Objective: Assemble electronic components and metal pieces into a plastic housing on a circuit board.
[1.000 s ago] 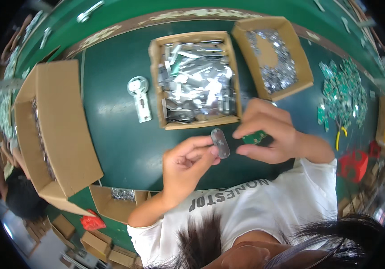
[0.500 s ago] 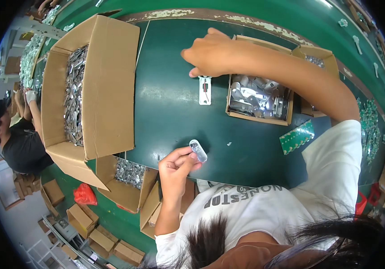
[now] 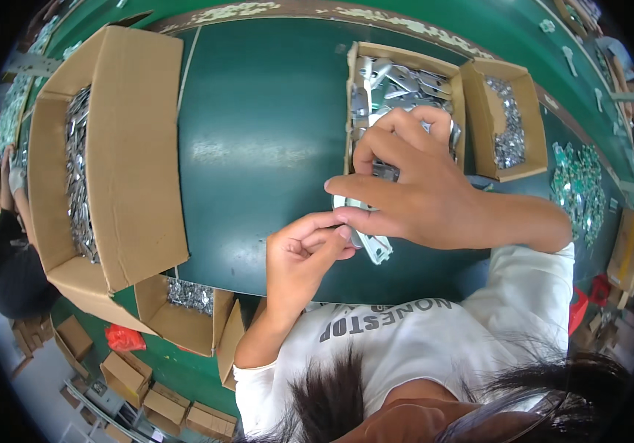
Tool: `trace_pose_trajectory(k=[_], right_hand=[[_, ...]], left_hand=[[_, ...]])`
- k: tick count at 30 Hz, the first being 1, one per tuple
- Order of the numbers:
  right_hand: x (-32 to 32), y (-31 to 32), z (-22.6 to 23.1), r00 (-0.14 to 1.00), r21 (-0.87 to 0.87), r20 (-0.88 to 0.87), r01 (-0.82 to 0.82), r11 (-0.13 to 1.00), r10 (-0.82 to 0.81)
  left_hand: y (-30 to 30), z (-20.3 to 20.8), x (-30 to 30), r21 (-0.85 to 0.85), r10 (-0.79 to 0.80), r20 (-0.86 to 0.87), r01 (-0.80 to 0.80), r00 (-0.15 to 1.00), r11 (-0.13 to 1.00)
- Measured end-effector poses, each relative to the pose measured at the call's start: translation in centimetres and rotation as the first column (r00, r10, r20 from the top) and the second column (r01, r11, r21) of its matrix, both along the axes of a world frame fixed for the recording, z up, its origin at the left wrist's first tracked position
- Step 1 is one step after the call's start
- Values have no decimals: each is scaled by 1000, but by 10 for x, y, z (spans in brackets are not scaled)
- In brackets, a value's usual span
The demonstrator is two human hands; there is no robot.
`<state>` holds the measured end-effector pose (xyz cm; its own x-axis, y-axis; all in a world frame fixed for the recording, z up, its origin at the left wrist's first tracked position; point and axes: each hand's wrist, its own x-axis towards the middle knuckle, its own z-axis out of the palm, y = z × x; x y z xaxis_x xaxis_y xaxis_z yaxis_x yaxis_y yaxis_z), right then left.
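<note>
Both my hands meet over the near part of the green table. My left hand (image 3: 302, 258) is closed, thumb and fingers pinching a small shiny oval shell (image 3: 357, 240), mostly hidden by the fingers. From the right reaches my right hand (image 3: 424, 188), its thumb and index finger on a slim white plastic piece (image 3: 378, 249) with cut-outs; the other fingers are bent and raised. The white piece lies slanted against the shell. Whether the two are joined cannot be made out.
Just beyond my right hand stands a carton (image 3: 459, 96) of shiny shells, beside a smaller box (image 3: 485, 122) of small metal parts. Green circuit boards (image 3: 579, 188) lie far right. A tall carton (image 3: 136, 162) of metal pieces stands left, a box of small parts (image 3: 191, 297) below it.
My right hand has come back toward me from the far side of the table, bringing the white piece from the tabletop to my left hand. My left hand still holds the shell.
</note>
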<state>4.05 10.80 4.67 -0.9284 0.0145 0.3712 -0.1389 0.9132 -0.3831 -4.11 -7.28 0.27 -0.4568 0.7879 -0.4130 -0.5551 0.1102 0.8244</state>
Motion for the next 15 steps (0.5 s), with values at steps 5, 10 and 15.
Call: trace_pose_trajectory(k=[5,10,15], right_hand=[[8,5,-14,995,-8,-80,58,998,-59],[10,10,-13,989,-36,-128,69,997,-73],[10,11,-21,985,-54,-141,94,994,-100]], left_hand=[[8,0,10,-30,-51,25,52,998,998],[11,-1,20,-15,-108,21,109,994,994],[14,-3,23,17,-131,54,130,990,991]])
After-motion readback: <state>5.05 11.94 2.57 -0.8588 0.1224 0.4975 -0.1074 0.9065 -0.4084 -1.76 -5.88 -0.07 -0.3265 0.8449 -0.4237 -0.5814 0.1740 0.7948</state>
